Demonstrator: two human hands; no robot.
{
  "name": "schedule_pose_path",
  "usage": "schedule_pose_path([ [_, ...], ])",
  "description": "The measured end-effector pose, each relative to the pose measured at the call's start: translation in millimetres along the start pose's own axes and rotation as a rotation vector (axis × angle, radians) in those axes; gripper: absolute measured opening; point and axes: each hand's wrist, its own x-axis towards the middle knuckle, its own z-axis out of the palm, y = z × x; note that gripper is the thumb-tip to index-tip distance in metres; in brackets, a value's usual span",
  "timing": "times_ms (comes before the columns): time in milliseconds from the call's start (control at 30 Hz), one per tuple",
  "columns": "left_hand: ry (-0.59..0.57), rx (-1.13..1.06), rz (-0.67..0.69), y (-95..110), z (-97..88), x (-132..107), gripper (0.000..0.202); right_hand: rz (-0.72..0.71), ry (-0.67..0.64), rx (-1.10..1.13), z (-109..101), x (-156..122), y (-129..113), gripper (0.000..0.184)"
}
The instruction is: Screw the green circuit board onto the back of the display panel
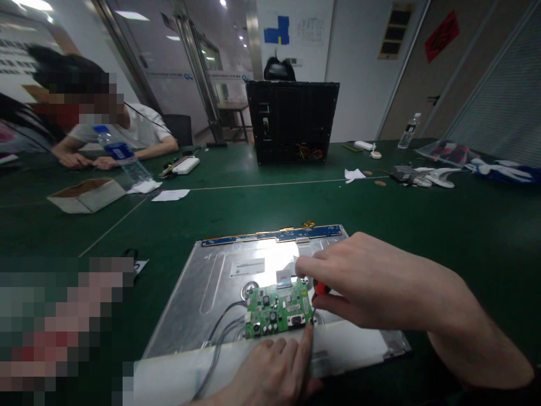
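Note:
A green circuit board (pixel 279 309) lies on the silver metal back of a display panel (pixel 198 282), with dark cables (pixel 218 344) running from its left side. My right hand (pixel 359 282) is closed around a red-and-black screwdriver (pixel 321 288) at the board's right edge. Most of the tool is hidden by the fingers, and its tip is hard to make out. Below the board, my left hand (pixel 274 366) rests on the panel, its index finger stretched to the lower right corner of the board. A blue circuit strip (pixel 270 235) runs along the panel's far edge.
A black equipment case (pixel 293 121) stands on the green table (pixel 228 206). Left are an open cardboard box (pixel 88 197), a tilted water bottle (pixel 122 152) and a seated person (pixel 143 129). Right lie white paper (pixel 354 175), another bottle (pixel 409 131) and several loose items.

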Motion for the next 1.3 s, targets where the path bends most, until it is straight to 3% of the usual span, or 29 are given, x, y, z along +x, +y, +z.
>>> schedule_pose_path([
  [633, -0.067, -0.125, -0.076, 3.3, -3.2, 6.5, 0.043, -0.01, -0.002, 0.026, 4.0, -4.4, -1.0, 0.006],
  [1300, -0.158, -0.066, -0.053, 0.9, -8.1, 6.3, 0.052, 0.012, -0.024, 0.045, 3.0, -4.2, -2.8, 0.004],
])
